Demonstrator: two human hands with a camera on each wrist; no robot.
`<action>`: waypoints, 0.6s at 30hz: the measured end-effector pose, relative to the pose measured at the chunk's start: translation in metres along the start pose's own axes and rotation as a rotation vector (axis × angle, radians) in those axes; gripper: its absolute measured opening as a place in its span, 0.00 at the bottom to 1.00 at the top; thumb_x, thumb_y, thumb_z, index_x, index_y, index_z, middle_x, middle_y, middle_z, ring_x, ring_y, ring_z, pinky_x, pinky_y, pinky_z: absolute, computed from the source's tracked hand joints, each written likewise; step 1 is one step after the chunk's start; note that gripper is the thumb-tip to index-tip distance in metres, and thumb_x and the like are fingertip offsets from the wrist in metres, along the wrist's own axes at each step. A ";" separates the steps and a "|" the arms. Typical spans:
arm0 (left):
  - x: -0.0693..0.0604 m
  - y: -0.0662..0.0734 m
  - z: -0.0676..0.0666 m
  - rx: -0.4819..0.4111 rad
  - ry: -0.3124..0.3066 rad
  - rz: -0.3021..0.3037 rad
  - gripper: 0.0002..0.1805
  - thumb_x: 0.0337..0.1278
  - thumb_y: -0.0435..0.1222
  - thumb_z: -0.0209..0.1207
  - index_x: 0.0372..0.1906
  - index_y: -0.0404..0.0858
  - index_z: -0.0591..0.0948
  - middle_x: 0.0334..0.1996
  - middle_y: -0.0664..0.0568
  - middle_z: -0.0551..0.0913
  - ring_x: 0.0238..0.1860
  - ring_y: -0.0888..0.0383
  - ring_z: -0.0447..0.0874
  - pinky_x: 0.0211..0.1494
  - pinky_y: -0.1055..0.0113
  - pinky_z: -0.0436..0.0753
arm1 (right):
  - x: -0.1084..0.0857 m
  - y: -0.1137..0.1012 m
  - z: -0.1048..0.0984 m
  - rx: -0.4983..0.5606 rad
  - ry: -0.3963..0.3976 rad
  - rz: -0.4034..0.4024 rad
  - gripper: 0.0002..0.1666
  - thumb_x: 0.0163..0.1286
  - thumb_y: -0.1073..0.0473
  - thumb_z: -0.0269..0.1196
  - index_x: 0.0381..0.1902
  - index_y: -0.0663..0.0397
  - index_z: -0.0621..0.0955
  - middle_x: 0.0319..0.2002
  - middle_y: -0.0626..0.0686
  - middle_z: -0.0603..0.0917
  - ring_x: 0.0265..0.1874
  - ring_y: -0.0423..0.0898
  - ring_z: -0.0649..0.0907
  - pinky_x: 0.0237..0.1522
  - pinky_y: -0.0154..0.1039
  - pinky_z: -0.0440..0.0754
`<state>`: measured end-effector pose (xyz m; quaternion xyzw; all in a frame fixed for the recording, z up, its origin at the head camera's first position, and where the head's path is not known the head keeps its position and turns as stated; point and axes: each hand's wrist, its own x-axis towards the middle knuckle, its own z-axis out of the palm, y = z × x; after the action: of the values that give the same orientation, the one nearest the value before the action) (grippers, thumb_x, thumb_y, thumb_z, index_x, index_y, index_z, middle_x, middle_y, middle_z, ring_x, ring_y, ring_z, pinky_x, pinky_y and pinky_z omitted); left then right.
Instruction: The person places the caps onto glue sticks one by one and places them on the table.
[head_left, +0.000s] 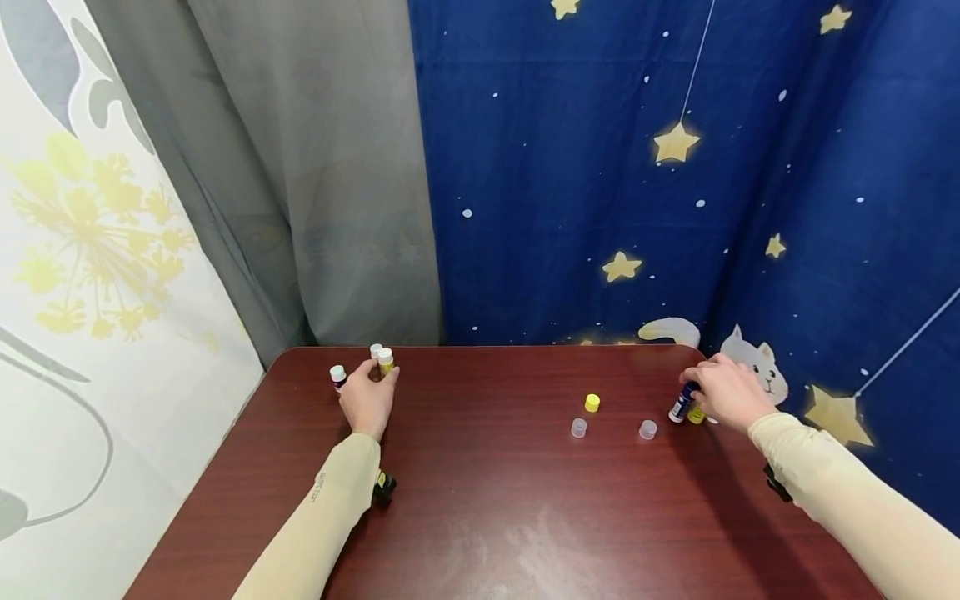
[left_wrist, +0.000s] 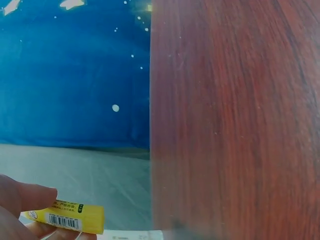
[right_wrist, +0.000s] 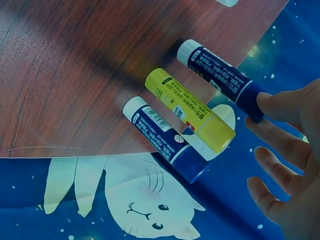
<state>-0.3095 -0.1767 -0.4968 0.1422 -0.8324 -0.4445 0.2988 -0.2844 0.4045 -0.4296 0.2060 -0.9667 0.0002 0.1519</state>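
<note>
My left hand [head_left: 367, 403] is at the table's far left, pinching a yellow glue stick [left_wrist: 75, 217] with a white top between thumb and fingers. Beside it stand a dark glue stick [head_left: 338, 377] with a white top and another white-topped stick [head_left: 377, 350], mostly hidden by the hand. At the far right corner, my right hand [head_left: 726, 392] pinches the blue-capped end of a blue glue stick [right_wrist: 220, 75] between thumb and index finger; its other fingers are spread. Next to that stick stand a yellow glue stick [right_wrist: 187, 110] and a second blue one [right_wrist: 162, 137], both untouched.
Between the hands, a small yellow cap [head_left: 592, 403] and two translucent caps, one left [head_left: 579, 428] and one right [head_left: 648, 430], lie on the dark red wooden table [head_left: 480, 483]. A grey curtain [head_left: 352, 208] and a blue starry curtain [head_left: 555, 208] hang behind its far edge.
</note>
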 end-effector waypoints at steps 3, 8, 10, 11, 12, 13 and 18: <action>-0.003 0.006 -0.002 -0.015 0.015 0.026 0.18 0.57 0.46 0.72 0.49 0.43 0.87 0.40 0.46 0.89 0.44 0.46 0.84 0.57 0.42 0.70 | 0.000 0.001 0.002 -0.005 0.000 -0.009 0.16 0.54 0.66 0.74 0.42 0.50 0.88 0.38 0.54 0.88 0.45 0.59 0.78 0.36 0.59 0.76; -0.007 0.018 -0.005 -0.021 0.048 0.088 0.16 0.54 0.44 0.73 0.47 0.45 0.88 0.37 0.48 0.89 0.41 0.46 0.84 0.51 0.44 0.71 | 0.000 0.001 0.005 -0.008 -0.004 -0.006 0.17 0.53 0.66 0.74 0.42 0.49 0.88 0.38 0.53 0.88 0.45 0.60 0.78 0.38 0.60 0.76; -0.008 0.023 -0.006 -0.026 0.054 0.108 0.17 0.53 0.44 0.74 0.48 0.44 0.88 0.37 0.47 0.89 0.39 0.47 0.85 0.49 0.46 0.73 | 0.000 0.001 0.006 -0.007 -0.002 -0.001 0.17 0.53 0.66 0.74 0.42 0.49 0.88 0.38 0.53 0.88 0.45 0.60 0.78 0.38 0.61 0.76; -0.009 0.025 -0.007 -0.031 0.055 0.114 0.17 0.53 0.44 0.74 0.48 0.44 0.88 0.37 0.47 0.89 0.38 0.48 0.86 0.47 0.47 0.75 | 0.000 0.001 0.006 -0.005 -0.002 0.002 0.17 0.54 0.66 0.74 0.42 0.49 0.88 0.38 0.54 0.88 0.45 0.60 0.78 0.39 0.61 0.76; -0.010 0.027 -0.007 -0.033 0.055 0.117 0.18 0.53 0.44 0.74 0.49 0.44 0.88 0.38 0.47 0.89 0.38 0.48 0.86 0.46 0.48 0.76 | 0.000 0.001 0.006 -0.002 -0.003 0.003 0.16 0.54 0.66 0.74 0.42 0.49 0.88 0.38 0.54 0.88 0.45 0.60 0.78 0.39 0.61 0.76; -0.011 0.029 -0.008 -0.038 0.055 0.119 0.18 0.53 0.44 0.74 0.49 0.44 0.88 0.38 0.47 0.89 0.37 0.49 0.86 0.46 0.48 0.77 | 0.000 0.001 0.006 -0.001 -0.004 0.004 0.16 0.54 0.66 0.74 0.42 0.49 0.88 0.38 0.54 0.88 0.45 0.61 0.78 0.39 0.61 0.76; -0.016 0.034 -0.010 -0.046 0.050 0.122 0.18 0.53 0.44 0.74 0.49 0.44 0.88 0.38 0.47 0.89 0.33 0.50 0.85 0.43 0.50 0.77 | 0.001 0.001 0.007 -0.001 -0.013 0.007 0.16 0.55 0.65 0.74 0.43 0.50 0.88 0.39 0.54 0.88 0.46 0.61 0.77 0.39 0.62 0.76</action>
<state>-0.2900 -0.1559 -0.4704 0.0951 -0.8213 -0.4409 0.3493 -0.2879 0.4049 -0.4354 0.2026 -0.9683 -0.0012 0.1459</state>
